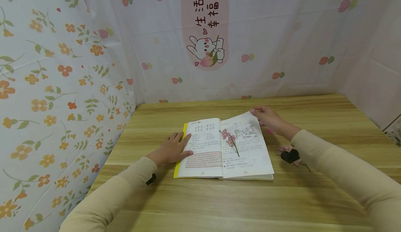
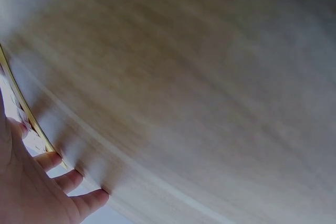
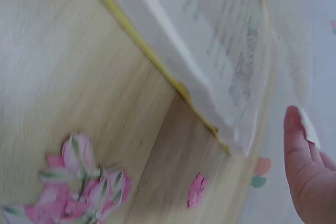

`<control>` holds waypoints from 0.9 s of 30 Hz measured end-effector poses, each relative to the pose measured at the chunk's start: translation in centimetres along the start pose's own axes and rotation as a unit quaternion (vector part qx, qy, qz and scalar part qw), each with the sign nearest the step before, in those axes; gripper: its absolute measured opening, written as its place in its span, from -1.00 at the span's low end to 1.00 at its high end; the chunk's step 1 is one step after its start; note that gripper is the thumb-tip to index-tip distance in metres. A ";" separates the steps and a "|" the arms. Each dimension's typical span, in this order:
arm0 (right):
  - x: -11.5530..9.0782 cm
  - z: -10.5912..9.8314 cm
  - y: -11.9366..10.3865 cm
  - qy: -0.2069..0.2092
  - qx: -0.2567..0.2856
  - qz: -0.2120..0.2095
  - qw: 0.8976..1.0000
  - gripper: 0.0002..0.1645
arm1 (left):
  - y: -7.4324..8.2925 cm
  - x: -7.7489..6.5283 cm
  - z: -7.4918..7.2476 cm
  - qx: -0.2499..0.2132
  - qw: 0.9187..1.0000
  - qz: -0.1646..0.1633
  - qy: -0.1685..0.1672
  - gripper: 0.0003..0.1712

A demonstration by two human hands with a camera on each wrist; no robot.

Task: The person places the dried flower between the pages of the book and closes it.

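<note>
An open book [image 1: 203,166] with a yellow cover edge lies on the wooden table. My left hand [image 1: 171,149] rests at its left edge, thumb and a finger reaching over the printed page; in the left wrist view its fingertips [image 2: 94,199] spread on the tabletop beside the yellow edge. Between thumb and fingers, my right hand [image 1: 269,120] pinches the top outer corner of the right-hand page [image 1: 250,155], raised off the pages below. A pink flower sprig [image 1: 231,141] with a dark stem lies across that page near the fold.
Right of the book, more pink flowers [image 3: 84,187] lie on the table [image 1: 250,204], partly covered in the head view by a black piece on the right sleeve. A small pink piece [image 3: 197,190] lies nearby. Patterned cloth [image 1: 266,44] hangs behind the table and on the left.
</note>
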State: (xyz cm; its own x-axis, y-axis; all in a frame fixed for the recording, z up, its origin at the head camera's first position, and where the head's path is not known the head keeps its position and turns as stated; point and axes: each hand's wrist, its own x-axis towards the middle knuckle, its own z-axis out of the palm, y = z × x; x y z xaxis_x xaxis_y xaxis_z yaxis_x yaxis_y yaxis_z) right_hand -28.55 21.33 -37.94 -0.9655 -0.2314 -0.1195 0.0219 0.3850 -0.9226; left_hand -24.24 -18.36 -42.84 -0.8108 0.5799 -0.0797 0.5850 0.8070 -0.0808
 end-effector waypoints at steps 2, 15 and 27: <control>-0.1 0.0 -0.2 -0.001 0.059 0.016 0.998 -0.13 | -0.1 0.0 0.1 0.002 1.000 0.001 0.002 -0.09; -1.7 1.5 -0.4 -0.098 0.340 0.036 0.935 -0.47 | -0.1 0.2 0.0 -0.004 1.000 -0.004 -0.007 -0.09; -3.4 5.6 0.7 -0.137 0.162 -0.021 0.977 -0.46 | -0.1 0.2 0.3 -0.003 1.000 -0.008 -0.019 -0.07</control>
State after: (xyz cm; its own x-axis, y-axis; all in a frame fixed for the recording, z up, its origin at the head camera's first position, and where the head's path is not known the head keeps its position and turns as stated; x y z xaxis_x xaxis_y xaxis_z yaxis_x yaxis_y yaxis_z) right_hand -23.75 17.34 -40.20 -0.8621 -0.4894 -0.1315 0.1071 0.0775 -0.9912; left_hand -24.46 -18.41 -43.10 -0.8191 0.5617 -0.1163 0.5712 0.8172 -0.0763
